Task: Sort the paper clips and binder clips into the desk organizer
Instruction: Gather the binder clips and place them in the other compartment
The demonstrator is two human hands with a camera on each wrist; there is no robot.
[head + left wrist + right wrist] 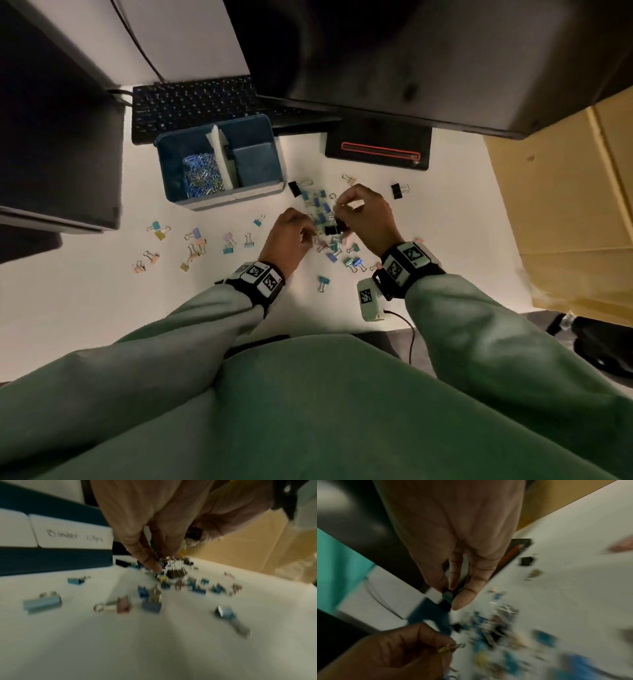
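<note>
Both hands over the scattered binder clips (322, 219): left hand (291, 236) pinches a small clip, right hand (363, 216) pinches a teal one. Gathering stage, I'd say. Next: carry them to the desk organizer (219, 161), its right compartment empty, paper clips (202, 174) left.

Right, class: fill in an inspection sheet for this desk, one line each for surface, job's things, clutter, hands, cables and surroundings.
Surface: white desk, binder clips strewn across it.
Job's things: blue desk organizer; paper clips in its left compartment; right compartment, labelled for binder clips in the left wrist view, looks bare. Loose binder clips piled between the hands, others scattered to the left.
Clutter: small white device at the near edge.
Hands: left hand pinches a small metal clip; right hand pinches a clip above the pile.
Cables: one runs from the white device off the desk edge.
Surroundings: keyboard, monitor, cardboard box.
</note>
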